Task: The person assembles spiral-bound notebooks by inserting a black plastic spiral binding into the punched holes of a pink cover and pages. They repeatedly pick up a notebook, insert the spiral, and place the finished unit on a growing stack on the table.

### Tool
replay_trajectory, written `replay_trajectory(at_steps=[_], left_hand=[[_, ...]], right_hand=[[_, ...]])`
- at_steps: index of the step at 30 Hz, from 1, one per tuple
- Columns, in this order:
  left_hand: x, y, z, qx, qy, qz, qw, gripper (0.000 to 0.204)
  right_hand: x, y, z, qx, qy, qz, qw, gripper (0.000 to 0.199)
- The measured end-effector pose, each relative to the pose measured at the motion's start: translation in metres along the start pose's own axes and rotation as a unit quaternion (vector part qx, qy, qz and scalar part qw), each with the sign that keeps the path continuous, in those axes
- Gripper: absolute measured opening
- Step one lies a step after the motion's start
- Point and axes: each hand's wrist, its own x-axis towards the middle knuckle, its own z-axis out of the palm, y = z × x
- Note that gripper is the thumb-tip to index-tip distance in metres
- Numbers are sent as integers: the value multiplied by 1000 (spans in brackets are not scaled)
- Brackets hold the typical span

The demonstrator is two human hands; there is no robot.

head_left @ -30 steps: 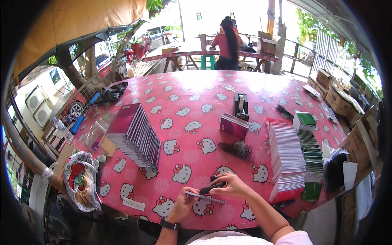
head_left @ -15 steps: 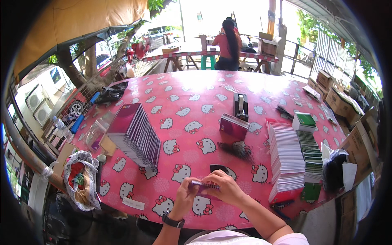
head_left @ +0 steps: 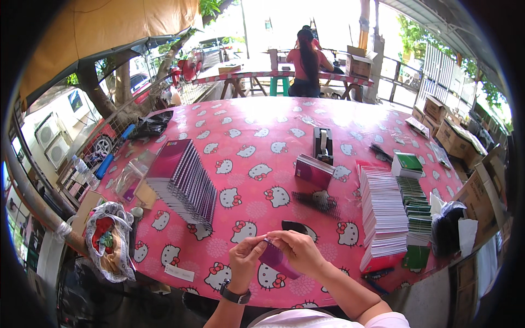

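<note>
Near the table's front edge, a small purple spiral notebook (head_left: 278, 261) is held between both hands, its cover tilted toward me. My left hand (head_left: 247, 259) pinches its upper left corner. With thumb and fingertips closed, my right hand (head_left: 299, 250) grips the upper edge, where the fingers hide most of the binding. Just beyond the hands lies a dark, curved piece (head_left: 298, 227). Farther out rests a heap of black binding coils (head_left: 317, 203), in front of a short stack of purple notebooks (head_left: 314, 171).
A tall stack of purple spiral notebooks (head_left: 183, 183) stands at left. Red-covered (head_left: 381, 213) and green-covered booklets (head_left: 416, 210) line the right, beside a black plastic bag (head_left: 449, 229). A tape dispenser (head_left: 323, 146) sits farther back. Another person (head_left: 307, 63) sits at a far table.
The notebook has turned in my hands: its spiral edge faced me before, and now its purple cover shows, hanging down to the right. The fingers have shifted to its upper edge.
</note>
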Motion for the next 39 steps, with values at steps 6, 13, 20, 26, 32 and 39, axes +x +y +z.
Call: replay_trajectory(at_steps=[6, 13, 20, 26, 32, 39], left_hand=[[1, -5, -4, -25, -11, -12, 1000, 13], [2, -10, -13, 2, -26, -9, 1000, 13], [-1, -8, -14, -8, -20, -37, 999, 14], [2, -7, -10, 5, -9, -7, 1000, 13], [3, -3, -8, 111, 10, 104, 988, 12], [10, 11, -16, 104, 28, 98, 989, 19]], right_hand=[[-2, 9, 5, -60, -1, -9, 998, 30], [-3, 11, 11, -57, 16, -21, 998, 30], [-1, 5, 14, -70, 33, -9, 997, 21], [0, 15, 20, 10, 57, -1, 998, 22], [19, 2, 12, 33, 5, 20, 999, 27], [33, 0, 27, -11, -12, -51, 999, 14]])
